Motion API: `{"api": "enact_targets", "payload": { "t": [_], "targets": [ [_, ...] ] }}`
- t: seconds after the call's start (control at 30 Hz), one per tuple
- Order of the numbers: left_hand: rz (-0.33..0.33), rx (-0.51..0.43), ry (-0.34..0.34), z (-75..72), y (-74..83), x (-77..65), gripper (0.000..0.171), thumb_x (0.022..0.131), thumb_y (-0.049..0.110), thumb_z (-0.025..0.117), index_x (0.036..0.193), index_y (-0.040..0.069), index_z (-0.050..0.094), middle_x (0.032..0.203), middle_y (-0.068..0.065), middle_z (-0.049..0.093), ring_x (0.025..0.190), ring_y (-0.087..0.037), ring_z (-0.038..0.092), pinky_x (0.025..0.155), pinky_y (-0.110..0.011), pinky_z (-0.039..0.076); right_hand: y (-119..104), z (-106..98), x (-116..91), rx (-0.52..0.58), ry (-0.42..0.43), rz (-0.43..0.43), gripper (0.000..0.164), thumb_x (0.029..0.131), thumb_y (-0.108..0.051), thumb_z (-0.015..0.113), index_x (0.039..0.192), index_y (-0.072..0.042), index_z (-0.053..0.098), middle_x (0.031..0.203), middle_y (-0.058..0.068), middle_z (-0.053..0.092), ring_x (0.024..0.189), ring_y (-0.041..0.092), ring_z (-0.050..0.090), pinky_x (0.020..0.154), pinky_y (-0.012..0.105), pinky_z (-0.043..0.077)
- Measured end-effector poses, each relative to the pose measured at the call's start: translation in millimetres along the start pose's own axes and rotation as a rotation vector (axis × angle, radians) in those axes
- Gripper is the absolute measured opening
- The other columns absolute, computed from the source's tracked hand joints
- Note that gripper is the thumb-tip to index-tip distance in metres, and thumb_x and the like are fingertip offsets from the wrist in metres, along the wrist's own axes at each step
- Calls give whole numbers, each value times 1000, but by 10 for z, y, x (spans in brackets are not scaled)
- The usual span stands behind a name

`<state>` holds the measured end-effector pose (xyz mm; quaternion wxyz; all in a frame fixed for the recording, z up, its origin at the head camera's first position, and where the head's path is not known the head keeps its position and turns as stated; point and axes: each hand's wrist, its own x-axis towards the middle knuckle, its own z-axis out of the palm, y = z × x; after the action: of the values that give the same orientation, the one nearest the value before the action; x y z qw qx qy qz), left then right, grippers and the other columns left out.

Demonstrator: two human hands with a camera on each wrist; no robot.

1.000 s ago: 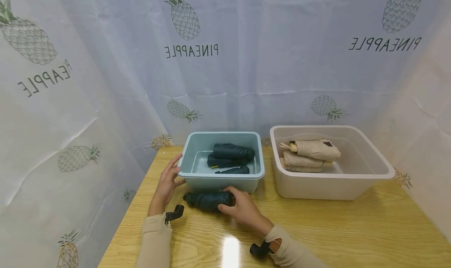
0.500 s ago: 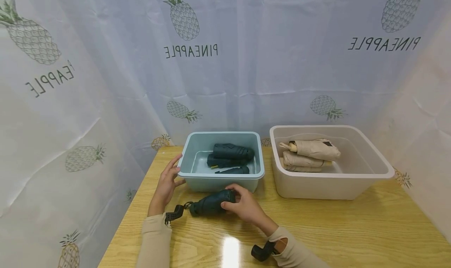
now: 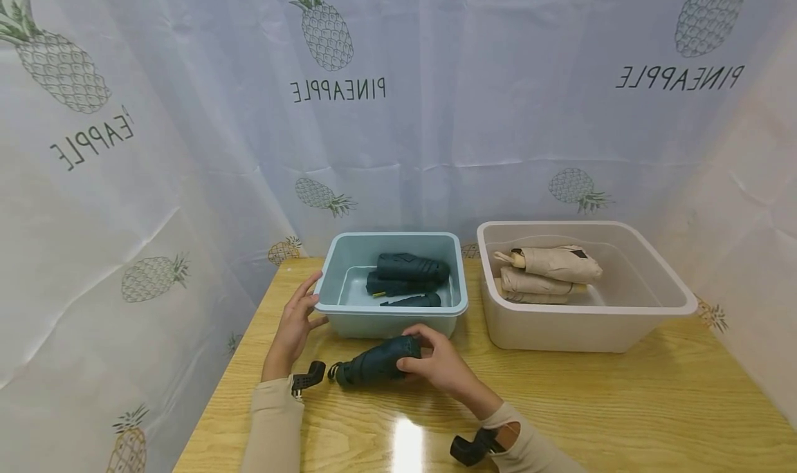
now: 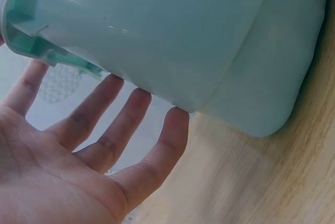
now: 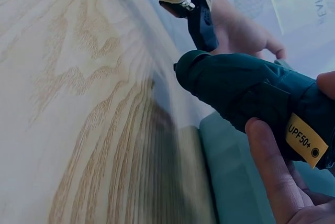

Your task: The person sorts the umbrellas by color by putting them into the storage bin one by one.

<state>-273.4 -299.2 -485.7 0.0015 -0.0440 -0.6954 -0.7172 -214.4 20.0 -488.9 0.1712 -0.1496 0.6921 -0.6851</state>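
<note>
My right hand (image 3: 441,364) grips the wide end of a folded dark green umbrella (image 3: 376,364), just in front of the light blue bin (image 3: 395,324). In the right wrist view, a yellow "UPF50+" tag (image 5: 306,139) shows on the umbrella (image 5: 235,80). The umbrella's narrow end with its strap points left. My left hand (image 3: 292,329) is at the bin's left side, fingers spread. The left wrist view shows several fingertips touching the bin's wall (image 4: 157,41). Several dark folded umbrellas (image 3: 411,269) lie in the blue bin.
A larger beige bin (image 3: 585,331) stands to the right with several folded beige umbrellas (image 3: 557,264) inside. Both bins rest on a wooden table (image 3: 623,404). A pineapple-print curtain (image 3: 436,134) hangs behind the table and at its sides.
My right hand has drawn the umbrella from the bin's front wall slightly toward me and to the right, tilting its wide end away. My left hand has stayed in place.
</note>
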Motion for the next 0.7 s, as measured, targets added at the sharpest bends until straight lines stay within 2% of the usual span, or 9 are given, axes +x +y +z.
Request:
{"api": "enact_targets", "payload": {
  "t": [0.2,0.37,0.57,0.7],
  "targets": [
    [0,1,-1,1,-3,0,53,109,25,42,161,25,34,157,-14,38,140,-35,44,104,-62,44,-77,-30,-83,52,-31,-23,48,86,-8,77,129,0,57,126,27,57,95,29,70,80,63,57],
    [0,-4,0,-4,-6,1,53,109,26,43,161,25,34,158,-13,38,141,-37,43,104,-61,44,-158,-71,-136,99,-75,-30,49,87,-4,74,131,1,53,126,25,57,93,30,72,81,66,55],
    [1,-1,0,-3,-5,-1,53,109,27,43,161,26,34,157,-13,39,140,-36,44,104,-61,45,-295,-125,-201,154,-103,-53,54,87,-3,72,134,5,46,128,22,54,100,31,71,82,64,55],
    [3,0,2,1,-5,0,53,109,27,42,161,25,34,156,-14,39,139,-33,46,103,-60,45,-378,-170,-226,199,-109,-70,57,88,-2,71,136,5,42,128,17,54,105,29,69,83,59,57]
  ]
}}
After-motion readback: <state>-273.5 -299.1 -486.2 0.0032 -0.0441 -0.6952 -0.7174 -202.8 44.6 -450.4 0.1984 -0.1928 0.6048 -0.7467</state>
